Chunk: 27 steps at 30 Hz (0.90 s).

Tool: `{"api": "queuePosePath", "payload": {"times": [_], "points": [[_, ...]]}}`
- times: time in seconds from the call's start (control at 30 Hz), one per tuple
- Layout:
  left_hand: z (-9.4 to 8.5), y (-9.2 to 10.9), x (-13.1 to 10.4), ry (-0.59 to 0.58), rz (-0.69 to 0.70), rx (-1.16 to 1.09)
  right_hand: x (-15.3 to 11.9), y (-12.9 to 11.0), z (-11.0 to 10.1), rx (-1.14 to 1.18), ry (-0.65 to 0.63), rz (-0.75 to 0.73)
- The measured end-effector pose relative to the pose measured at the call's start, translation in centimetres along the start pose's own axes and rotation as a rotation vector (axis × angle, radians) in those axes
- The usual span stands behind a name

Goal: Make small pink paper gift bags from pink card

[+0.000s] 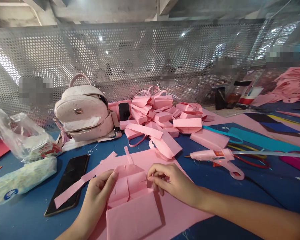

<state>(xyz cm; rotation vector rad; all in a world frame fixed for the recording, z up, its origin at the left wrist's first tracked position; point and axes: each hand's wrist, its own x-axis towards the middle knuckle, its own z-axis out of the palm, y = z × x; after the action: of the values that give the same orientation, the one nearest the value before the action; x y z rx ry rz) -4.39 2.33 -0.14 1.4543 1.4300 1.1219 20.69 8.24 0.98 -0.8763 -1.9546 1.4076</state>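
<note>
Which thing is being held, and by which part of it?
The left hand pinches the folded pink craft piece at its upper left edge; the right hand's grip cannot be told.

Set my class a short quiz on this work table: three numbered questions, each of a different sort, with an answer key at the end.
1. True or false: the pink glue gun lies to the right of the pale backpack.

2. Multiple choice: which of these does the end of a long pink strip lie across?
A) The glue gun
B) The large black phone
C) The backpack

3. Short answer: which of the person's two hands is nearer the glue gun?

Key: 1. True; 2. B; 3. The right hand.
</note>
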Motion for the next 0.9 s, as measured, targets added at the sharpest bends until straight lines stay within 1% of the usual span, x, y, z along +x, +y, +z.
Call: {"api": "queuePosePath", "payload": {"times": [0.13,0.33,0.67,0.9], "points": [[0.01,-0.1,0.05,0.011,0.005,0.001,0.04,-0.09,-0.01,0.007,0.011,0.005],[-0.02,-0.13,0.08,0.001,-0.008,0.015,-0.08,-0.02,-0.05,-0.02,-0.031,0.012],[0.08,0.2,0.04,0.023,-0.008,0.013,-0.02,0.13,-0.14,-0.081,-0.038,0.019],[0.1,0.22,0.07,0.028,-0.001,-0.012,0.0,-0.27,-0.19,-0.027,-0.018,0.027]]}}
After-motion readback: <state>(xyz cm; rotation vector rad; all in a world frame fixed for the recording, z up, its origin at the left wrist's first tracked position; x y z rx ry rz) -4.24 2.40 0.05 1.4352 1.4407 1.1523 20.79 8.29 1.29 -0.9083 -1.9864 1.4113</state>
